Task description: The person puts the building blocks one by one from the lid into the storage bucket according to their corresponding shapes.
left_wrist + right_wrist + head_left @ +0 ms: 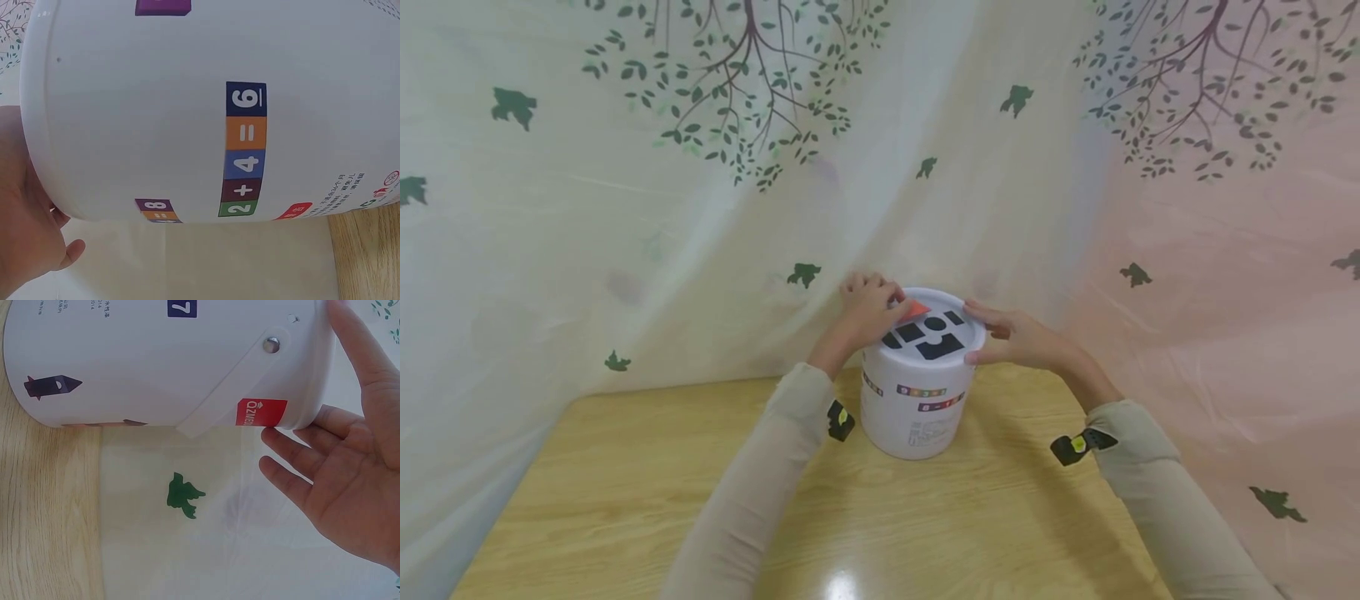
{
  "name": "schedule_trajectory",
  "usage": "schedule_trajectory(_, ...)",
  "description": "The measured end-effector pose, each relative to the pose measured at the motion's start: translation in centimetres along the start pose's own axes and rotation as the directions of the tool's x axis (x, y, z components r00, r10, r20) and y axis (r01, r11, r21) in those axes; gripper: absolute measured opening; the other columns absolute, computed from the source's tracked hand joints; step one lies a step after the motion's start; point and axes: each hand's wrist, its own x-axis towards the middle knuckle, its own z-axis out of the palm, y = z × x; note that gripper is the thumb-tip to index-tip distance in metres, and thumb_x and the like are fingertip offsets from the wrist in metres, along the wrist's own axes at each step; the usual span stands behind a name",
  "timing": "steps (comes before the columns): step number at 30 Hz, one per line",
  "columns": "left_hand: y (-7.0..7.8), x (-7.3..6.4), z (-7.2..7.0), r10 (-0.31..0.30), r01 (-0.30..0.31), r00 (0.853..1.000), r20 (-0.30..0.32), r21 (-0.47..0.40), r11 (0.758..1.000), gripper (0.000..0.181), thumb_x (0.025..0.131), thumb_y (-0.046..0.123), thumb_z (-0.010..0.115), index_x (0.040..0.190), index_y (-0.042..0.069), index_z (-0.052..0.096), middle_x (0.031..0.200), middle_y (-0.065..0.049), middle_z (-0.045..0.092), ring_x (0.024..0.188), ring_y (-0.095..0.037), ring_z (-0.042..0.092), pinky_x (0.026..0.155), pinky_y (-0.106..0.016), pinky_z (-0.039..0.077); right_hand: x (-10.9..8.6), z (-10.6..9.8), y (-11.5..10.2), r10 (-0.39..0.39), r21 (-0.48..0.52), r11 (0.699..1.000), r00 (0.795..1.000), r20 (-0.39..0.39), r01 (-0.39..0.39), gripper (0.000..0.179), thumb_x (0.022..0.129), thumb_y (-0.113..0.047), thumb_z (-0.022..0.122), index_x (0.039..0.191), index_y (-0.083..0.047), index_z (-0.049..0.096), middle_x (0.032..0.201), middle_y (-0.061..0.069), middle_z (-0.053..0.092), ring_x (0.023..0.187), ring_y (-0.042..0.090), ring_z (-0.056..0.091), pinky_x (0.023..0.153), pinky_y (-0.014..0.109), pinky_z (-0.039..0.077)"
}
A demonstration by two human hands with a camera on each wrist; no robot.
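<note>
A white lidded bucket (917, 408) stands upright on the wooden table, with printed sums round its side. Its lid has several black-looking shape openings, among them a round one (935, 323). My left hand (868, 310) is over the lid's left part, thumb and curled fingers at an orange-red triangular block (917, 309) that it pinches; the fingers partly cover this block. On the bucket's right, my right hand (1022, 335) rests on the rim, thumb at the near side and fingers reaching to the far side. In the right wrist view those fingers (294, 453) are spread and mostly straight.
The wooden table (647, 475) extends to both sides and in front of the bucket. Close behind hangs a pale curtain (715, 250) printed with branches and leaves. A white strap handle (237, 387) lies along the bucket's side below the right hand.
</note>
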Motion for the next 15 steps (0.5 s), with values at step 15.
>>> schedule_trajectory(15, 0.15, 0.09, 0.18, -0.074, 0.075, 0.997, -0.021, 0.064, 0.995, 0.047, 0.102, 0.05, 0.053, 0.125, 0.013, 0.072, 0.128, -0.012, 0.058, 0.121, -0.031, 0.04, 0.107, -0.051, 0.028, -0.14, 0.1, -0.24, 0.0, -0.012, 1.0, 1.0, -0.002, 0.0, 0.098, 0.085, -0.044, 0.081, 0.162, -0.019, 0.026, 0.17, 0.006, 0.02, 0.15, 0.045, 0.032, 0.116, 0.06, 0.034)
